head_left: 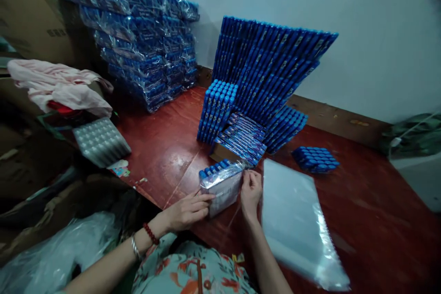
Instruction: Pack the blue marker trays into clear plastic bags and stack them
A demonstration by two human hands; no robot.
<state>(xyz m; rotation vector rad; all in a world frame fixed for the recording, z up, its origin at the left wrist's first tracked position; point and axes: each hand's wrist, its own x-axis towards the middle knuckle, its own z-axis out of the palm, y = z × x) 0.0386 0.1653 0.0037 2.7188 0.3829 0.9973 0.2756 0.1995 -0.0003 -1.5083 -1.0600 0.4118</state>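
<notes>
A pack of blue tubes (223,190) in clear plastic stands on the red table, its pale side facing me. My left hand (191,210) lies against the pack's left side, fingers along its face and wrapped at the lower edge. At the pack's right end, my right hand (251,187) has its fingers pinched at the clear film. Directly behind the pack is an open box of patterned slim packets (241,138). A flat stack of clear plastic bags (296,211) lies right of my right hand.
Tall stacks of blue tubes (265,64) rise behind the box. Wrapped blue packs (138,41) are piled at the back left. A small blue group (316,159) sits right. A grey tray (99,141) and pink cloth (58,83) are at the left edge.
</notes>
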